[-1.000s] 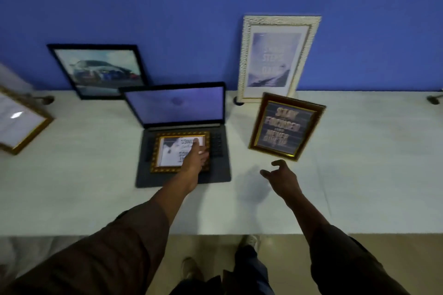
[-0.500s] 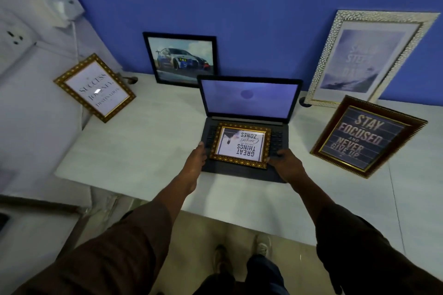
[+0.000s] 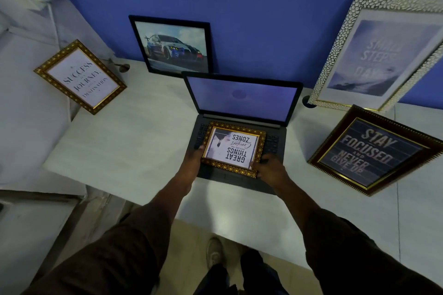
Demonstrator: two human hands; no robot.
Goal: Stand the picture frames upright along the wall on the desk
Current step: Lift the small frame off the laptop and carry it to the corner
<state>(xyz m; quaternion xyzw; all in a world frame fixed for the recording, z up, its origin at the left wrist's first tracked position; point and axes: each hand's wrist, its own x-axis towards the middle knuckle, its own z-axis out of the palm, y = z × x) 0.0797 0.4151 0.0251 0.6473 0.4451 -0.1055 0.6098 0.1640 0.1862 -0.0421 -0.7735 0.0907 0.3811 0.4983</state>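
White-framed print [image 3: 381, 55] cropped at right edge, left hand [image 3: 191, 159] and right hand [image 3: 269, 167] gripping gold frame [image 3: 233, 148] by its near corners on laptop [image 3: 239, 127], centre

Both arms reach forward, sleeves brown. The left hand [image 3: 191, 160] grips the frame's [image 3: 233, 148] left edge, thumb on top. The right hand [image 3: 269, 167] clasps its near right corner, fingers curled.

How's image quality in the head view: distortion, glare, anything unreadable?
Head view: strong wide-angle bowing tilts the white pebbled frame outward; room dim, bluish. The open grey laptop screen shows only a wall reflection. Text on the small gold frame held by both hands is sharp; sleeves blur.
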